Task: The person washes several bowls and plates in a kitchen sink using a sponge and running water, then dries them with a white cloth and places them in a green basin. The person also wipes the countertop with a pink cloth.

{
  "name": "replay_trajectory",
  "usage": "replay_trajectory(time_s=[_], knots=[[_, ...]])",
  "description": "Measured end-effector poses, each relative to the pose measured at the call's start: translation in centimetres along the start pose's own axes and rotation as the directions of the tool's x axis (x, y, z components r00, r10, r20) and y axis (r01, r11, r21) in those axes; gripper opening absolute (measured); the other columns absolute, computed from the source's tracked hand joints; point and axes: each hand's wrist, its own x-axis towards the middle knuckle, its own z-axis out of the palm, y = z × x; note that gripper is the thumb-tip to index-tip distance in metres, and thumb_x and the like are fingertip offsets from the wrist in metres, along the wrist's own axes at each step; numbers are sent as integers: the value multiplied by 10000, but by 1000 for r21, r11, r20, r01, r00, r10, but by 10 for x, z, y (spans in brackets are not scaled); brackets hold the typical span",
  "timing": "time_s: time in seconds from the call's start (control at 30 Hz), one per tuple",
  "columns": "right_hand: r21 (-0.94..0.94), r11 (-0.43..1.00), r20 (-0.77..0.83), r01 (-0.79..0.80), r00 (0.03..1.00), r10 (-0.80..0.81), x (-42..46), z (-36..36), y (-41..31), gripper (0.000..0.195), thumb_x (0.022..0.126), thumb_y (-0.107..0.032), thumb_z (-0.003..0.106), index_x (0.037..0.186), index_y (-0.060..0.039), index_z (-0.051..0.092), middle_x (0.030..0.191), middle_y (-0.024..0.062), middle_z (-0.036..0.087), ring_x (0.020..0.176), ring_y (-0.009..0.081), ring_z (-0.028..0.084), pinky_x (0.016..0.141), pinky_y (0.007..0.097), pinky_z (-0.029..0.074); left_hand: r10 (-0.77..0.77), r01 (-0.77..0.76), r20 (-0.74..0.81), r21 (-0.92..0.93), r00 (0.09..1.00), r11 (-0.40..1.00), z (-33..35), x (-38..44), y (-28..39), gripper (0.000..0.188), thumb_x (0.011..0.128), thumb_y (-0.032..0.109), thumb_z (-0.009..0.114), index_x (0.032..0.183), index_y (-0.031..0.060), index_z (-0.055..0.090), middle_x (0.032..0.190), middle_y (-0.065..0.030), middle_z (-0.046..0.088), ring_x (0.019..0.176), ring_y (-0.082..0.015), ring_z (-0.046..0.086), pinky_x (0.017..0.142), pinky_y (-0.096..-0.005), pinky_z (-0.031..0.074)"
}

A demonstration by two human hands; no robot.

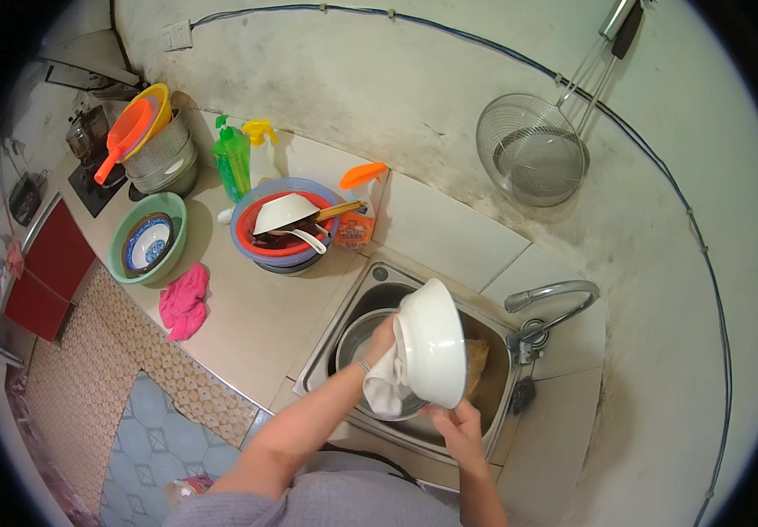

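Note:
A large white bowl (433, 346) is tilted on its side above the sink, its outer wall towards me. My right hand (459, 425) grips the bowl's lower rim between thumb and fingers. At the bowl's foot, my left hand (382, 341) holds a white cloth (385, 387) against it; the bowl and cloth hide those fingers. Below both hands, a round metal basin (359, 332) stands in the stainless steel sink (316, 377). Beside it in the sink lies a brownish-yellow object (477, 362), partly covered by the bowl.
A chrome faucet (553, 290) arches at the sink's right, near a dark scouring pad (522, 395). Leftward stand nested basins (240, 227) with dishes, an orange-topped spray bottle (356, 224), a green basin (115, 253) and a pink cloth (184, 303). Strainers (530, 151) hang on the wall.

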Motion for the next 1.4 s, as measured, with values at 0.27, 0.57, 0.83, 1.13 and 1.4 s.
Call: replay_trajectory(time_s=[0.27, 0.57, 0.83, 1.13, 1.4], knots=[[383, 923, -283, 32, 955, 84, 4, 18, 8, 397, 826, -124, 523, 1182, 0, 398, 1123, 123, 510, 975, 258, 528, 763, 430, 466, 250, -553, 494, 720, 832, 419, 94, -43, 81, 347, 892, 224, 366, 1165, 23, 442, 1110, -138, 517, 1020, -222, 496, 877, -293, 365], [162, 986, -505, -43, 855, 120, 16, -18, 42, 254, 773, -13, 561, 1023, 23, 542, 1001, 76, 569, 903, 161, 544, 804, 295, 434, 270, -757, 818, 574, 508, -312, 104, -111, 9, 350, 830, 134, 441, 1180, 126, 463, 1259, -96, 411, 1191, -287, 352, 935, -404, 316], [38, 987, -436, -157, 886, 158, 8, 2, 27, 200, 796, -22, 515, 981, 46, 551, 940, 78, 586, 830, 154, 564, 752, 299, 462, 358, -549, 644, 764, 676, -338, 138, -80, 44, 342, 820, 200, 457, 1160, 184, 490, 1205, -87, 453, 1133, -248, 398, 939, -404, 271], [412, 898, -378, 154, 926, 14, 0, 18, 5, 492, 821, -208, 557, 1228, -39, 338, 1181, 111, 453, 990, 276, 503, 752, 482, 444, -75, 25, 118, 378, 990, 925, 88, -52, 54, 454, 914, 347, 297, 1200, 10, 402, 1163, -76, 465, 1060, -138, 425, 923, -268, 317], [686, 716, -386, 128, 898, 209, 23, 6, 16, 502, 864, -386, 440, 1257, -105, 305, 1277, 81, 367, 1118, 269, 398, 788, 471, 411, 522, -452, 131, 696, 843, 557, 72, -97, -26, 487, 895, 266, 321, 1310, 26, 236, 1354, -179, 219, 1277, -283, 161, 1016, -342, 147]])
